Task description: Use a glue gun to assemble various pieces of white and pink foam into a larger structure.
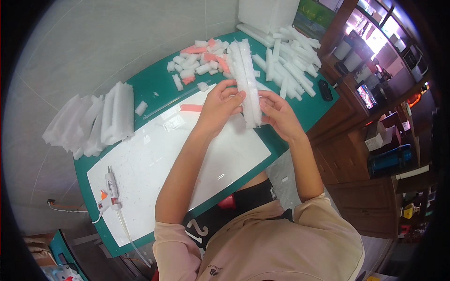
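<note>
Left hand (221, 107) and right hand (281, 118) pinch the foam piece (247, 75) between fingers, likely to steady it. The glue gun (112, 186) lies well apart

1 small black object (325, 90) lies by the right corner of the green tabletop (152, 82). Past that corner are a brown wooden cabinet (358, 194), 1 lit screen (365, 96), 1 open white carton (376, 136) and 1 blue cylinder (391, 160).
</note>
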Tool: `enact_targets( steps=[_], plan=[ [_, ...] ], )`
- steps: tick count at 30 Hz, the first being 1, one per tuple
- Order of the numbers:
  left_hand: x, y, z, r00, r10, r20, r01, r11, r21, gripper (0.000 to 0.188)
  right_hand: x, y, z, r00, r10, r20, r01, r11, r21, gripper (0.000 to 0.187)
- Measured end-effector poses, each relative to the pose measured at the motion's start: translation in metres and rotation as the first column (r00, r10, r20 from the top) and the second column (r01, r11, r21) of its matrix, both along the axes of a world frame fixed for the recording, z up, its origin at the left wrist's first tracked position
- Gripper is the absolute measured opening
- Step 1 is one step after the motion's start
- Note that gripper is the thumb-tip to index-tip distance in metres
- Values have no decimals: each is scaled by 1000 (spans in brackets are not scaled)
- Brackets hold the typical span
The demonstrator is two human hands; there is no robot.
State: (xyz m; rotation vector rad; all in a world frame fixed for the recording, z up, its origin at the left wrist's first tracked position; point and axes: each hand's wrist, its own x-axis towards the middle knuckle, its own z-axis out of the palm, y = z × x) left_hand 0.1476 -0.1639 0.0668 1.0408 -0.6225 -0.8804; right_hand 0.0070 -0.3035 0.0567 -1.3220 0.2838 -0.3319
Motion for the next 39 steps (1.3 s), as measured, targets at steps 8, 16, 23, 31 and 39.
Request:
enact_targets(
  steps=[8,16,23,31,39],
  plan=[
    [-2,-1,-5,1000,-16,-11,16,1000,-16,44,-3,0,-7,1000,18,22,-19,999,39,37],
    [-10,-1,0,1000,21,21,-22,999,31,54,-5,3,-7,1000,-3,-6,3,1000,18,36],
    [-2,13,2,838,133,529,-202,976,75,57,-10,27,-9,999,43,24,-30,910,-414,43],
    [-5,140,35,783,44,621,-345,861,374,64,-50,7,-28,974,210,-80,-212,977,-21,42],
    [-79,300,7,693,600,400,-715,642,275,78,-164,-115,-50,836,-357,418,98,845,526,33]
  ],
)
